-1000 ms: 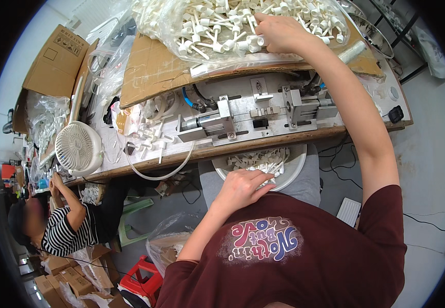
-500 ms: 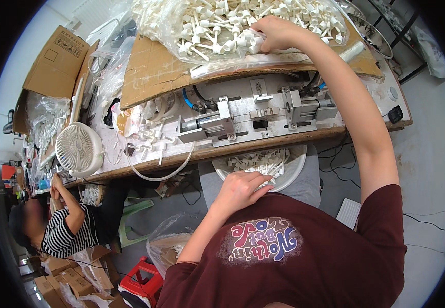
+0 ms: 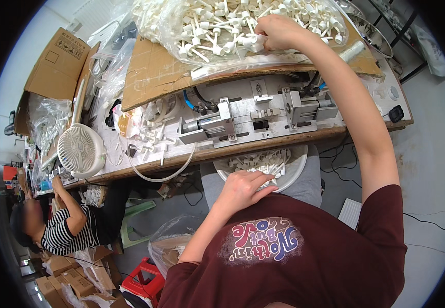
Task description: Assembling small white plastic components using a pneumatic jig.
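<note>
White plastic pieces (image 3: 245, 20) heaped at top centre, your right hand (image 3: 281, 33) at their near edge, its grip impossible to tell, your left hand (image 3: 243, 189), thumb and fingers apart, at a white basket (image 3: 298, 169) below centre, metal fixture (image 3: 243, 123) on the table (image 3: 279, 140) between.

We look down from head, wide fisheye view; maroon short-sleeved fabric shirt (image 3: 330, 241) near below, white-topped wooden workbench (image 3: 330, 132) farther ahead.

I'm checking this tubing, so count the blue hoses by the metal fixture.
2: a left blue hose and a right blue hose, near either end of the metal fixture. More may be hidden under the cardboard.
</note>
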